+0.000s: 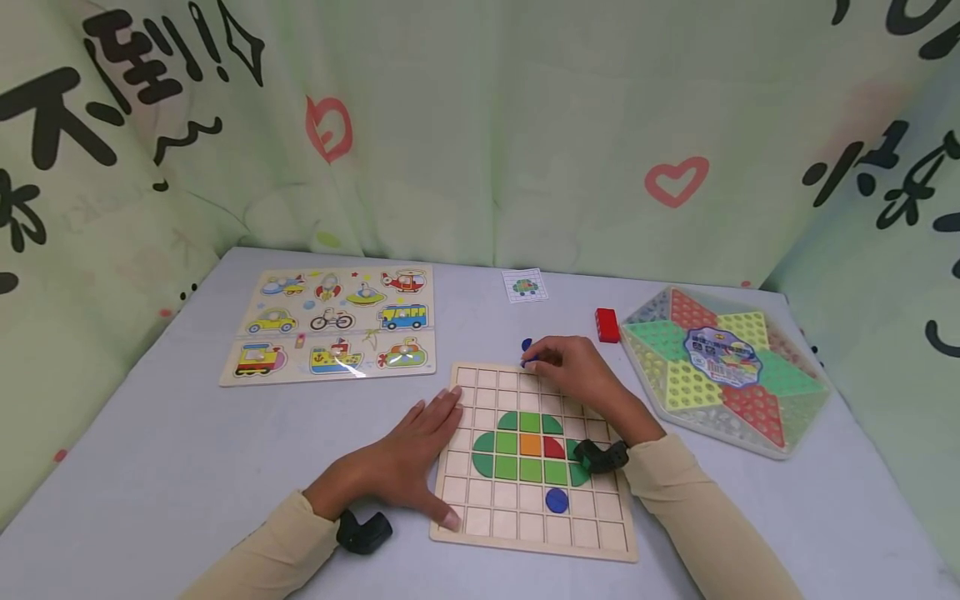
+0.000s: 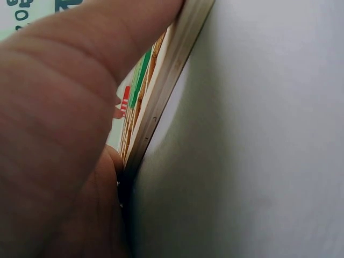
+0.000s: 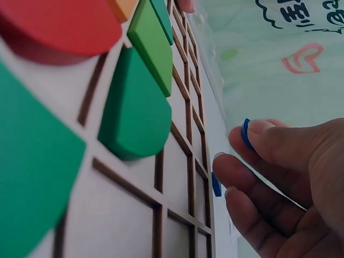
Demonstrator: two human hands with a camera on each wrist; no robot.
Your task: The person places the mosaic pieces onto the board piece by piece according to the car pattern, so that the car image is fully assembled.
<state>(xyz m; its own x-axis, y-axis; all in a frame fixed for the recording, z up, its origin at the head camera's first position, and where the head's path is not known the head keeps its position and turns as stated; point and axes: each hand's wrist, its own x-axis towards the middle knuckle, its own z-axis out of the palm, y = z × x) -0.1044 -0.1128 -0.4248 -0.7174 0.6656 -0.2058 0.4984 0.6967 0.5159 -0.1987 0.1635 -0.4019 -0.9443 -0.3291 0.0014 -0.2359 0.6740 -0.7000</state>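
Note:
A wooden grid board (image 1: 480, 523) lies on the table, holding light and dark green tiles (image 1: 506, 467), an orange square (image 1: 531, 445), a red rounded piece (image 1: 553, 448) and, lower down, a blue disc (image 1: 557, 500). My left hand (image 1: 408, 454) rests along the board's left edge, fingers spread and thumb at the lower corner. Over the far edge, my right hand (image 1: 573, 367) pinches a thin blue piece (image 3: 246, 134) between thumb and index finger. A second blue piece (image 1: 527, 343) lies on the table just past those fingertips. My right wrist hides part of the board's right side.
A vehicle picture puzzle (image 1: 300, 340) lies at the back left. Beyond the board is a small pattern card (image 1: 525, 286). A red block (image 1: 607, 325) sits to the right, beside a hexagonal Chinese checkers board (image 1: 723, 358). A printed curtain (image 1: 487, 125) hangs behind the table.

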